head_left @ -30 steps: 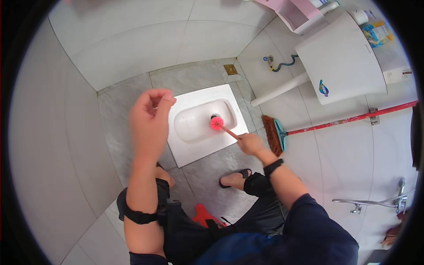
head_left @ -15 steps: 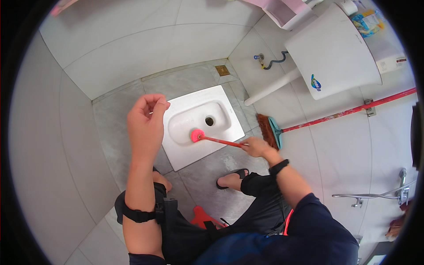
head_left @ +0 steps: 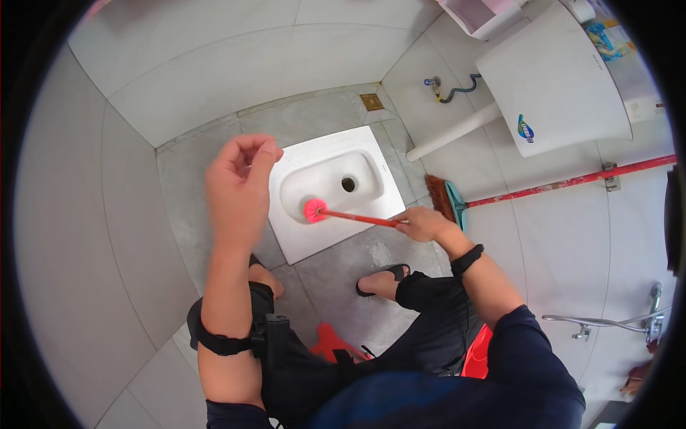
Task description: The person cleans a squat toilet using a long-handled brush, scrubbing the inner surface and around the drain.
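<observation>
My right hand (head_left: 426,224) is closed around the red handle of a toilet brush (head_left: 361,217). The brush's round pink head (head_left: 314,210) rests at the near left part of the basin in a white squat toilet (head_left: 307,244). To the right of that head, the dark drain hole (head_left: 348,184) shows uncovered. My left hand (head_left: 241,179) is raised above the toilet's left edge, its fingers curled in toward the thumb, and I see nothing held there. Black straps circle both my arms.
A broom (head_left: 450,204) with a red pole leans along the right wall. Above it hangs a white cistern (head_left: 554,86) with a pipe (head_left: 457,131) running down. A shower fitting (head_left: 654,318) is at far right. Something red (head_left: 332,343) lies behind my legs; a floor drain (head_left: 371,101) is beyond the toilet.
The brush head has shifted left in the basin, farther from the drain hole. My right hand keeps its grip. The left stays raised, and the whole view has tilted slightly.
</observation>
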`<act>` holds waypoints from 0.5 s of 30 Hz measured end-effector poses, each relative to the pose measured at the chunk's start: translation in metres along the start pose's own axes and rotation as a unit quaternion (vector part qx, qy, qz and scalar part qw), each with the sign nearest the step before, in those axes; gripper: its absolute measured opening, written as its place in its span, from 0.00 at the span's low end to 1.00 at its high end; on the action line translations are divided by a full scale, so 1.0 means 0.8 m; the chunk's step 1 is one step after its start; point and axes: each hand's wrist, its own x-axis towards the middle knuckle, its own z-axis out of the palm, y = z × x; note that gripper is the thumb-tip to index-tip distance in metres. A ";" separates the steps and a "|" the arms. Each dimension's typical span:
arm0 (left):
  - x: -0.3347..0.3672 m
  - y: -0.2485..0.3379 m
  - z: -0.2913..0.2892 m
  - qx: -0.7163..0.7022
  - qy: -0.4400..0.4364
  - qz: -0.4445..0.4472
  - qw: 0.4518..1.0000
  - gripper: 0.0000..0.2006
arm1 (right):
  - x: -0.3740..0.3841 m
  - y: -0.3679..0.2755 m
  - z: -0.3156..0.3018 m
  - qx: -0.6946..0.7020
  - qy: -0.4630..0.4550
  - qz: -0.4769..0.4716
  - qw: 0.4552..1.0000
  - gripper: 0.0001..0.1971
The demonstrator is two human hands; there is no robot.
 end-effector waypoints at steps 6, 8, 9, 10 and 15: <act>0.005 -0.005 0.011 -0.009 -0.003 -0.002 1.000 0.07 | 0.075 -0.077 0.081 0.006 0.134 0.062 0.989 0.14; -0.001 -0.003 0.003 -0.006 0.000 -0.005 1.000 0.07 | 0.050 -0.106 0.087 0.018 0.094 0.064 0.993 0.15; -0.004 0.002 -0.002 -0.008 0.004 0.001 1.000 0.07 | 0.039 -0.106 0.076 -0.002 0.082 0.056 0.995 0.15; -0.001 0.003 -0.003 -0.009 0.009 0.001 1.000 0.07 | 0.033 -0.090 0.065 -0.006 0.081 0.053 0.995 0.15; -0.002 0.003 -0.022 -0.001 0.024 0.004 1.000 0.08 | -0.013 -0.063 -0.026 -0.030 0.095 -0.034 0.994 0.14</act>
